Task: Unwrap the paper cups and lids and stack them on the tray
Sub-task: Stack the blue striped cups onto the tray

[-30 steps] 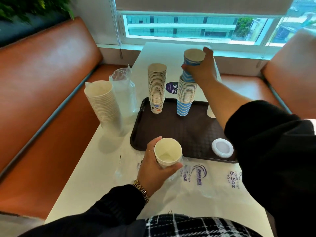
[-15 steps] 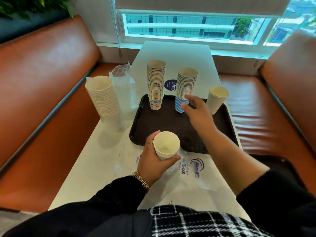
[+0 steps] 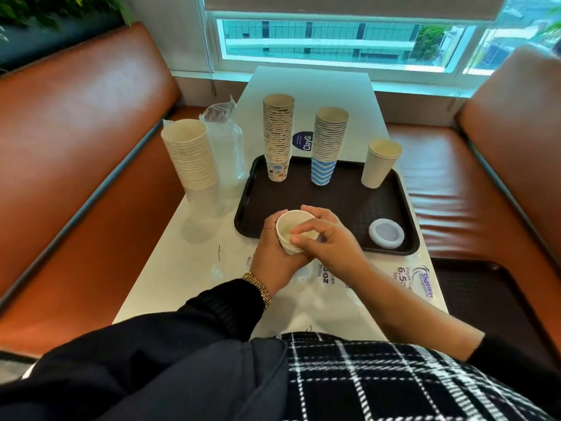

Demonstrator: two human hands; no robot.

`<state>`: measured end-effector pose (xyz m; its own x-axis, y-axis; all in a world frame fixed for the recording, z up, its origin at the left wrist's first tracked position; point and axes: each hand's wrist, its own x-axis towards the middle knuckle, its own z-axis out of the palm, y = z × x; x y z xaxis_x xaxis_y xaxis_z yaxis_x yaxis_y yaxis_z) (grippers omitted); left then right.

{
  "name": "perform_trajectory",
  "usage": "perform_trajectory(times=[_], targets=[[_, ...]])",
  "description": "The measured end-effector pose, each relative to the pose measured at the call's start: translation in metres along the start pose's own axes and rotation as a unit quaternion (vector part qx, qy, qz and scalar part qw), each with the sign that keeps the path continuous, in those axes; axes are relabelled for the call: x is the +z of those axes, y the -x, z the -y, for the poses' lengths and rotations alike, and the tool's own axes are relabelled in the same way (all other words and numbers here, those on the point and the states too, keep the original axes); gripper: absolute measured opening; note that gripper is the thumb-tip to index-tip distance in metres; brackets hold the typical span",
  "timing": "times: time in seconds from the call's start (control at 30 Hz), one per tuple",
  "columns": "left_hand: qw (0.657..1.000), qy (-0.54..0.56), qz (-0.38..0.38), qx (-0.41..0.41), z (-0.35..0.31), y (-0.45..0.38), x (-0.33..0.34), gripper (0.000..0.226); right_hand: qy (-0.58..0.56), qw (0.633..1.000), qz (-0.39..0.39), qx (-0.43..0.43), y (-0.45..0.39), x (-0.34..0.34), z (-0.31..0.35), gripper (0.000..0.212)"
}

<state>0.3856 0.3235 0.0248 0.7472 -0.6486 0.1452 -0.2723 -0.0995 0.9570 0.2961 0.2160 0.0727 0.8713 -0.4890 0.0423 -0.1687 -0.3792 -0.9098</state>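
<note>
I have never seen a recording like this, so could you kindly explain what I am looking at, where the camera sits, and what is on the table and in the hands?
There is no machine here: a person works with bare hands, and the single camera is worn on their head, looking forward and down.

On the white table lies a dark tray. On it stand a patterned cup stack, a blue striped cup stack, a short plain cup stack and a white lid. Left of the tray stands a wrapped cup stack, and clear printed wrappers lie on the table's near part.

The left hand has its grip round a small stack of white cups, and the right hand pinches its rim.
</note>
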Motion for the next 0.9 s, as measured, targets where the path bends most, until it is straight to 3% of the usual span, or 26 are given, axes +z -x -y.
perform_trajectory(times=[0.37, 0.77, 0.9], targets=[[0.999, -0.027, 0.019, -0.01, 0.0, -0.003, 0.0, 0.089, 0.078, 0.994, 0.007, -0.082, 0.007, 0.0, -0.008, 0.017], [1.0, -0.009, -0.003, -0.008, -0.003, -0.001, 0.001, 0.086, 0.024, 0.993, -0.063, -0.095, 0.006, -0.001, 0.007, 0.031], [1.0, -0.011, -0.008, -0.015, 0.0, 0.0, 0.002, 0.09, 0.004, 0.998, -0.06, -0.037, 0.001, 0.002, -0.003, 0.071]])
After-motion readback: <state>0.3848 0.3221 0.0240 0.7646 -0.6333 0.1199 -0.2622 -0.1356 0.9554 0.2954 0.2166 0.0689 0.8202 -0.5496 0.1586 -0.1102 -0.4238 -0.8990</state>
